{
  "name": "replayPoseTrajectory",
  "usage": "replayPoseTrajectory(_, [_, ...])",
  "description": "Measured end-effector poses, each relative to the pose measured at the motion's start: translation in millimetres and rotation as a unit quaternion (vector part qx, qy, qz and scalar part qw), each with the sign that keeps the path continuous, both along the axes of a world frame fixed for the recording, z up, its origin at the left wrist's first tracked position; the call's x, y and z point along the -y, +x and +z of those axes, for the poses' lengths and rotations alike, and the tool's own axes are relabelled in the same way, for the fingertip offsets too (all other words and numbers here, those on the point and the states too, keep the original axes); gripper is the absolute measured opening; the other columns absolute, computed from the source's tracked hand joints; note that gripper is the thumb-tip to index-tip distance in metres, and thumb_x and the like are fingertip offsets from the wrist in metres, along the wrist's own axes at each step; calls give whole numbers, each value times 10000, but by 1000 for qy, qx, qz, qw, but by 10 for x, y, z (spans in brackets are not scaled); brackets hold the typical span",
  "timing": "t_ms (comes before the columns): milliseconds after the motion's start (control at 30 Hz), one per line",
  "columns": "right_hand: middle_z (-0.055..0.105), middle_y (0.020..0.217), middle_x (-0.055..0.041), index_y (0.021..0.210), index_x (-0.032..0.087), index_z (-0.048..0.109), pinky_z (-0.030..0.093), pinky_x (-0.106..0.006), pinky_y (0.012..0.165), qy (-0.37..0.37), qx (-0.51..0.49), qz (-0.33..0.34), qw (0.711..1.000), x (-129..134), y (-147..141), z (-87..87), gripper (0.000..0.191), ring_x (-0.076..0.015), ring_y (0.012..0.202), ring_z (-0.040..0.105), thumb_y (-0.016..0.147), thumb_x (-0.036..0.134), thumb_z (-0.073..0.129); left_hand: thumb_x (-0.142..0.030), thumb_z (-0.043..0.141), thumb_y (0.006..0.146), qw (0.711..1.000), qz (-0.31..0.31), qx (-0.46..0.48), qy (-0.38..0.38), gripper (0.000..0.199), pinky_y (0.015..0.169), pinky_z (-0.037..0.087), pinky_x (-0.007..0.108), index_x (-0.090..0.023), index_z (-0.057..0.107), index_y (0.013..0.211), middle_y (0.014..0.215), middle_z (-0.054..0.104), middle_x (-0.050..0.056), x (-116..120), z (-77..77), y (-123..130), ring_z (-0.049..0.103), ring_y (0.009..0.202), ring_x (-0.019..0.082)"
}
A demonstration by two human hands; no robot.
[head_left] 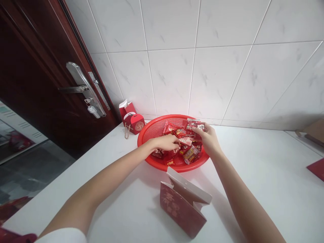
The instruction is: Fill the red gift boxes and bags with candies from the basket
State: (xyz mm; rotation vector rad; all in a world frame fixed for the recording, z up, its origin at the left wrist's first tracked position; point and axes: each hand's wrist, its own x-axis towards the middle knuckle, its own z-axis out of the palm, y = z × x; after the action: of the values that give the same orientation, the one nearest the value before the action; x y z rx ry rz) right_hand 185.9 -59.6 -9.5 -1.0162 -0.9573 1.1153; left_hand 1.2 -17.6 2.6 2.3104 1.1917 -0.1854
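A red plastic basket (149,130) holds several wrapped sweets (191,153), mostly red. My left hand (168,142) reaches into it from the left, its fingers bent together down among the wrappers; whatever they pinch is too small to make out. At the basket's right rim, my right hand (205,135) grips a red packet (191,124) with white print between thumb and fingers. Nearer to me, a dark red paper gift bag (179,211) stands on the white table with its top open, touched by neither hand.
Two small red gift boxes (134,122) stand by the wall at the back left, one with a cord handle. A dark wooden door (43,50) is at the left. Cardboard (314,131) and a red item (317,168) lie far right.
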Motion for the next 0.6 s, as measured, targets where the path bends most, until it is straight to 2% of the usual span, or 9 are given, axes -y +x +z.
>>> replayPoseTrajectory(100, [726,786,1,880,198,660,606,-304,600,1,7,4,1000,-3,8,-7,334,-192,700,710,622,337,820,-187,482,822,996,37,69,-44,310,608,457,240,-183,700,1043,976,748,40,-58,-27,-22,626,684,156])
replayPoseTrajectory(167, [723,788,2,879,201,659,609,-308,608,2,9,5,1000,-6,11,-11,330,-191,704,707,624,338,819,-178,483,797,995,37,80,-51,326,608,452,238,-191,699,1040,963,737,25,-77,-41,-29,606,675,150])
replayPoseTrajectory(433, [725,768,5,874,195,660,603,-295,588,2,4,3,1000,-2,4,3,324,-186,690,708,617,317,814,-204,475,803,999,7,31,-39,265,617,414,255,-163,704,930,819,676,20,-61,-14,0,577,697,166])
replayPoseTrajectory(600, [733,781,1,873,197,665,606,-299,599,2,5,5,1000,-4,6,-4,319,-195,701,722,623,328,814,-228,504,795,998,-13,-33,-49,208,600,411,256,-174,699,747,752,692,20,-29,22,2,589,686,168])
